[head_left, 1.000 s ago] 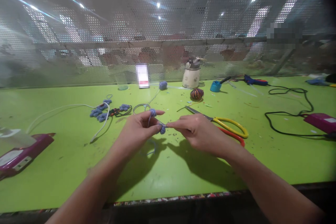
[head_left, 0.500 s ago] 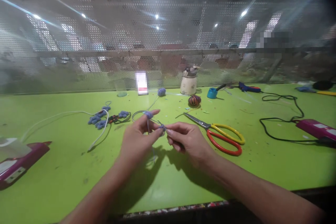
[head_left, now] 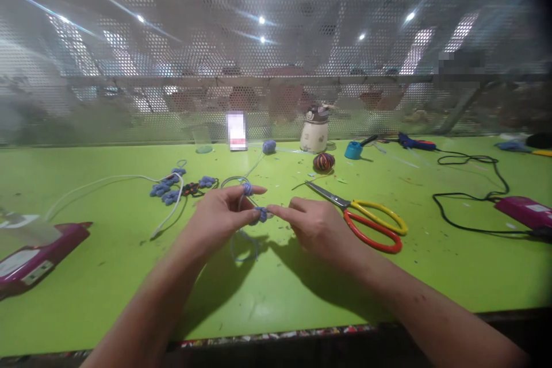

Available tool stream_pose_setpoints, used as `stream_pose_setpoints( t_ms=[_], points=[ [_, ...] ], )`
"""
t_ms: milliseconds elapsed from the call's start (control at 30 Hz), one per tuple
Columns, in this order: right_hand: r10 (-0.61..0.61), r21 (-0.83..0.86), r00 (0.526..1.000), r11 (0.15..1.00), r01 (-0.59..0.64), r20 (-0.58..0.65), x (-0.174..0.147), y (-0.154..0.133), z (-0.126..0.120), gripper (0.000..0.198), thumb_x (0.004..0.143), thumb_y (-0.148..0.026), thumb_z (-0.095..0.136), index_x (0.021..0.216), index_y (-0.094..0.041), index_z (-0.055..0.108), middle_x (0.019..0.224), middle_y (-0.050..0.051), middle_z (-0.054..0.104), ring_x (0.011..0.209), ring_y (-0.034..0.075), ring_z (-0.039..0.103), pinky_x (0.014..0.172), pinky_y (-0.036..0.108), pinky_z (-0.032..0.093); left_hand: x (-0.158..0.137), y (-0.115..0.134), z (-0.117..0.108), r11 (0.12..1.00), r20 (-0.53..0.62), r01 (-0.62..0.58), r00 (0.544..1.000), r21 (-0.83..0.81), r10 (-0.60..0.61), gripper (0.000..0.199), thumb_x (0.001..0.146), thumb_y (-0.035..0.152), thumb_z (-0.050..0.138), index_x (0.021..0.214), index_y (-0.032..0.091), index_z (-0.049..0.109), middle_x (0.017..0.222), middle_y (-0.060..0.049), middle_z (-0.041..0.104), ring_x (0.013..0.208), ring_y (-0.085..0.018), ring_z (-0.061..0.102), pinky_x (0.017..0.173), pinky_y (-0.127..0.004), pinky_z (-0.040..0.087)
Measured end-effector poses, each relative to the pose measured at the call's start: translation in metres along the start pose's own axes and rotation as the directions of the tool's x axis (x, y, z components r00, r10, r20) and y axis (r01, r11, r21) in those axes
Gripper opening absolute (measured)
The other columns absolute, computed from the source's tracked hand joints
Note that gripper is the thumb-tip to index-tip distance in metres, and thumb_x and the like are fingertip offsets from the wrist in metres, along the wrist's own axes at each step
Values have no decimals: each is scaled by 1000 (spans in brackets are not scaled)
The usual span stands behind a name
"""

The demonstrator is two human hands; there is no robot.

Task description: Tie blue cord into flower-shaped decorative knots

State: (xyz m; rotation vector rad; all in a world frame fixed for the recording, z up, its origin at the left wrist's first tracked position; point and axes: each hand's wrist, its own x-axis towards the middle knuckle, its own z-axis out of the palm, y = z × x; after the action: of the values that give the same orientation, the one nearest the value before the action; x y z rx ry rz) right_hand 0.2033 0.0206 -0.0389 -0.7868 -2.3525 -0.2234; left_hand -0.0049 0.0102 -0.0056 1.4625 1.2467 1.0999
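Observation:
My left hand (head_left: 219, 210) pinches a small blue-purple piece of yarn work (head_left: 260, 214) between thumb and fingers. Blue-purple yarn (head_left: 247, 188) is wound round its raised index finger, and a loose strand hangs below. My right hand (head_left: 317, 221) is closed, its index fingertip reaching the right end of the piece; what its fingers hold is hidden. A thin grey loop (head_left: 235, 178) shows behind the left hand. Farther back, a blue-purple yarn ball (head_left: 269, 146) trails a strand toward my hands. Scissors (head_left: 356, 210) with red and yellow handles lie right of my right hand.
Blue-purple yarn flowers (head_left: 161, 190) and a white cable (head_left: 125, 177) lie left. A multicoloured yarn ball (head_left: 324, 162), a phone (head_left: 237, 131), a cream bottle (head_left: 314, 133), a teal pot (head_left: 353, 150) and a blue glue gun (head_left: 416, 142) stand or lie behind. Magenta power strips (head_left: 47, 256) flank the green table (head_left: 302, 305).
My right index finger has straightened against the yarn piece, where thumb and finger pinched before. Both hands and the piece have shifted slightly left; the view has tilted a little.

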Motion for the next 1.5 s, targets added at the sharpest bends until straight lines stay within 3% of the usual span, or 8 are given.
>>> stream_pose_setpoints(
  t_ms=[133, 300, 533, 633, 767, 1133, 1367, 1500],
  points=[
    [25, 24, 995, 999, -27, 97, 3, -2, -10, 56, 75, 4, 54, 124, -20, 69, 67, 3, 57, 55, 13, 37, 53, 26, 21, 1, 0, -5, 998, 26, -16, 1000, -63, 17, 10, 62, 16, 77, 71, 16, 73, 62, -1, 67, 62, -15, 60, 69, -31, 46],
    [49, 386, 985, 916, -111, 168, 8, 0, -20, 47, 82, 2, 49, 120, -15, 71, 70, 4, 64, 61, 12, 52, 59, 24, 37, 2, 4, -5, 995, 69, -34, 997, -97, 41, 7, 62, 12, 73, 60, 16, 68, 59, 1, 63, 60, -12, 57, 68, -28, 45],
    [221, 725, 961, 634, -271, 166, 11, -2, -16, 34, 83, -7, 54, 108, -13, 76, 70, 4, 68, 60, 10, 52, 55, 22, 40, 2, 0, 0, 991, 83, 24, 996, -129, -14, 28, 65, 14, 78, 90, 16, 64, 67, 3, 64, 66, -14, 59, 68, -30, 44],
    [323, 750, 927, 560, -351, 193, 11, -3, -14, 31, 83, -13, 57, 106, -13, 77, 62, 1, 61, 55, 10, 45, 50, 22, 36, 1, 0, 2, 987, 138, 18, 990, -161, 5, 49, 70, 15, 77, 116, 15, 60, 70, 3, 63, 69, -14, 59, 70, -29, 43],
    [421, 764, 872, 468, -445, 250, 12, -1, -13, 30, 84, -21, 62, 108, -12, 77, 56, -1, 52, 51, 9, 39, 47, 22, 32, -2, 3, 4, 987, 154, 6, 988, -161, 19, 58, 72, 13, 75, 127, 13, 57, 73, 3, 62, 71, -12, 57, 71, -28, 43],
    [466, 797, 772, 203, -569, 433, 14, 2, -15, 28, 78, -21, 68, 103, -12, 78, 51, -4, 51, 44, 6, 35, 43, 21, 26, -4, 3, 12, 967, 66, -87, 992, -238, 105, 108, 66, 10, 79, 155, 17, 17, 68, 0, 69, 64, -15, 62, 65, -27, 48],
    [451, 798, 761, 157, -582, 467, 12, 4, -17, 30, 76, -24, 71, 104, -13, 78, 51, -4, 53, 42, 5, 36, 41, 21, 24, -6, 4, 14, 981, 46, -106, 992, -162, 114, 107, 70, 18, 80, 155, 17, 15, 63, 2, 66, 61, -15, 61, 61, -26, 48],
    [439, 768, 748, 178, -616, 498, 13, 4, -14, 27, 77, -21, 70, 101, -14, 78, 50, -4, 54, 41, 5, 37, 41, 20, 26, -9, 6, 19, 992, 48, -125, 991, 25, 123, 94, 73, 17, 74, 153, 21, 25, 65, 1, 65, 63, -18, 62, 64, -29, 48]
  ],
)
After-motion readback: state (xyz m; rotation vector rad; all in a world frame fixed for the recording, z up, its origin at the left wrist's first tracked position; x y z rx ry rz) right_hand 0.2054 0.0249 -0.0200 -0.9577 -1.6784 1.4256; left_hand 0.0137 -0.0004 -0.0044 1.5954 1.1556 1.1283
